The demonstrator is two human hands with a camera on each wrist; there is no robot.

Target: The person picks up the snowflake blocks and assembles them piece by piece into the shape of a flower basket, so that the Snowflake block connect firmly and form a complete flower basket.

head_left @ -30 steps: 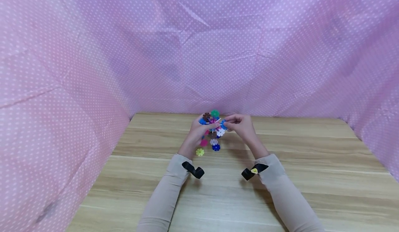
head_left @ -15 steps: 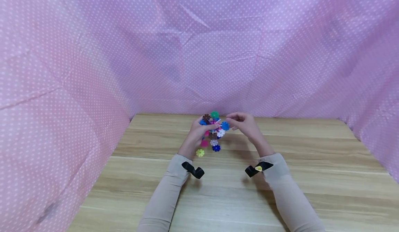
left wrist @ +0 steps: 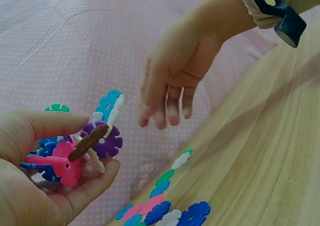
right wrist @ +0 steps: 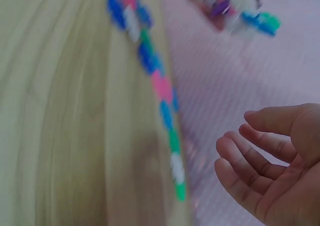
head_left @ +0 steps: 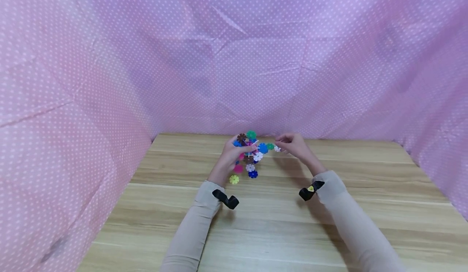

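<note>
My left hand (head_left: 230, 154) grips a cluster of interlocked flower-shaped plastic discs between thumb and fingers. In the left wrist view a purple disc (left wrist: 114, 142), a brown disc (left wrist: 85, 145) and a pink disc (left wrist: 64, 162) show in that cluster, with blue, white and green ones. The palm hides part of it. To the right, my right hand (head_left: 295, 146) hovers with relaxed fingers and nothing in them, as the right wrist view also shows. Nearest to it in the head view are a white disc (head_left: 277, 148) and a green disc (head_left: 270, 146).
Several discs lie along the wooden table (head_left: 263, 231) in a line, including a pink disc (right wrist: 162, 86) and a dark blue disc (left wrist: 195, 215). A yellow disc (head_left: 234, 179) sits nearer the front. Pink dotted cloth (head_left: 256, 61) encloses the back and sides.
My right hand has moved right, away from the cluster and the light blue disc, uncovering the green and white discs. My left hand keeps its grip almost in place.
</note>
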